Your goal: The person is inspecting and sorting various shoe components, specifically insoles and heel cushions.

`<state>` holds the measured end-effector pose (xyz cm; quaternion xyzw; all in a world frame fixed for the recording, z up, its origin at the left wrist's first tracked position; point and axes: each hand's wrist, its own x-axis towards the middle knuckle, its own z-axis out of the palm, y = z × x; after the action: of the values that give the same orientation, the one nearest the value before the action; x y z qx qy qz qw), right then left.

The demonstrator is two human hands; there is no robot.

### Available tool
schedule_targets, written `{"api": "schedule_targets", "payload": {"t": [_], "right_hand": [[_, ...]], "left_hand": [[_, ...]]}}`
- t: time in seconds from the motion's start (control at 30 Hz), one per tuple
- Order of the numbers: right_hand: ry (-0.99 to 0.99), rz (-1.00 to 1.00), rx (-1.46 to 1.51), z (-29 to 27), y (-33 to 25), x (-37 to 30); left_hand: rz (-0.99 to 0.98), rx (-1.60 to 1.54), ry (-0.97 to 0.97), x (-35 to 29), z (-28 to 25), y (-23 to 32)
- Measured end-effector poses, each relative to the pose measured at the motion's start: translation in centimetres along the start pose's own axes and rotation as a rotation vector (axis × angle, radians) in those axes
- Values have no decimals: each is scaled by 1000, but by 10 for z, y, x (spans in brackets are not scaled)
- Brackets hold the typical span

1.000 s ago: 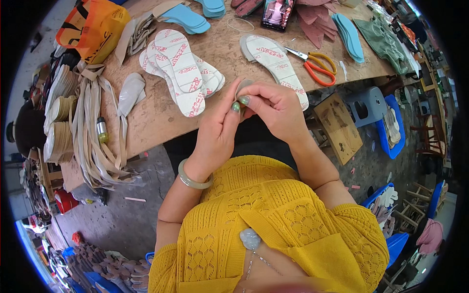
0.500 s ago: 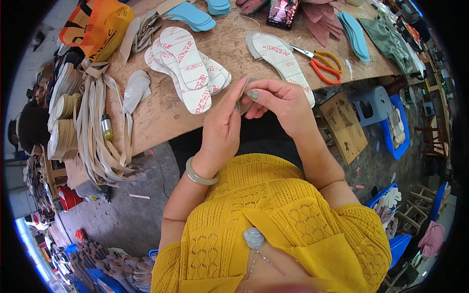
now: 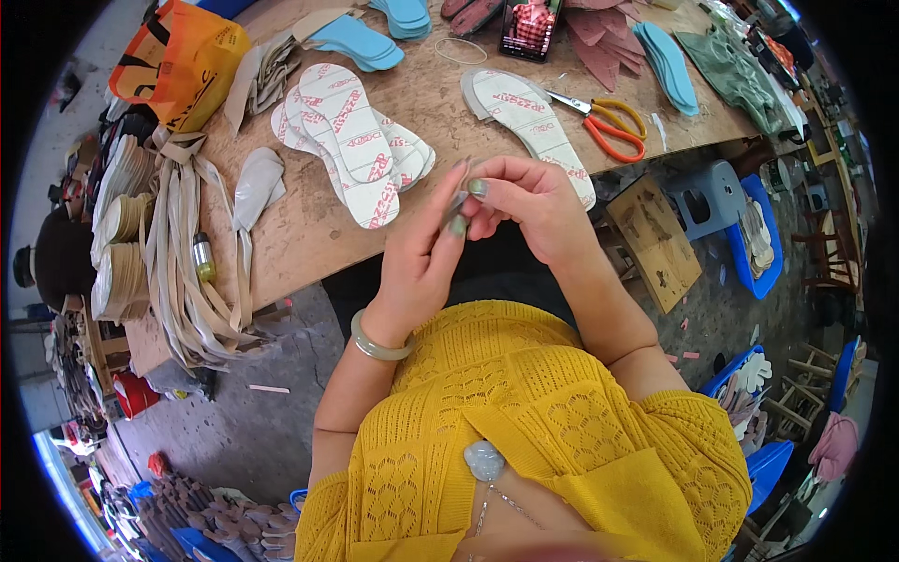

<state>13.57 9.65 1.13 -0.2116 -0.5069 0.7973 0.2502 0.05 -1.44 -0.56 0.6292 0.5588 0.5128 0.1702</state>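
Both hands are meeting above the near edge of the plywood bench (image 3: 309, 234), fingertips pinching together. L hand (image 3: 421, 258) is rising from below w/ a pale green stone bangle (image 3: 377, 345) sitting on its wrist; R hand (image 3: 529, 201) is coming in from the right. Between them a small thin greyish strip (image 3: 456, 208) is being held: L grip is closing thumb and forefinger on its lower end, R grip is closing on its upper end, so both grips are nearly fully closed w/ only the strip between the fingertips. What the strip is made of cannot be told at this size. The strip is hanging in the air, clear of the bench surface, just in front of the person's chest.

On the bench, just beyond the hands, a white shoe insole with red print (image 3: 529, 126) is lying flat; R hand is overlapping its near end in this view, contact cannot be told. To the left, a fanned stack of similar white printed insoles (image 3: 351, 140) is lying well apart from L hand. Orange-handled scissors (image 3: 604, 122) are resting beside the single insole, blades pointing left. Beige leather straps (image 3: 187, 272) are draping over the bench's left edge, w/ a grey upper piece (image 3: 257, 183) lying next to them.
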Motion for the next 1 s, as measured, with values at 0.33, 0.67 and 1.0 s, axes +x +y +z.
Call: {"api": "schedule_targets", "payload": {"t": [0.33, 0.67, 1.0], "right_hand": [[-138, -408, -335, 13, 26, 0], [-186, -224, -245, 15, 25, -1], [-46, -377, -186, 4, 34, -17]], "left_hand": [[-435, -1130, 377, 0, 0, -4], [-245, -676, 307, -7, 15, 4], [-280, -1196, 250, -6, 18, 16]]}}
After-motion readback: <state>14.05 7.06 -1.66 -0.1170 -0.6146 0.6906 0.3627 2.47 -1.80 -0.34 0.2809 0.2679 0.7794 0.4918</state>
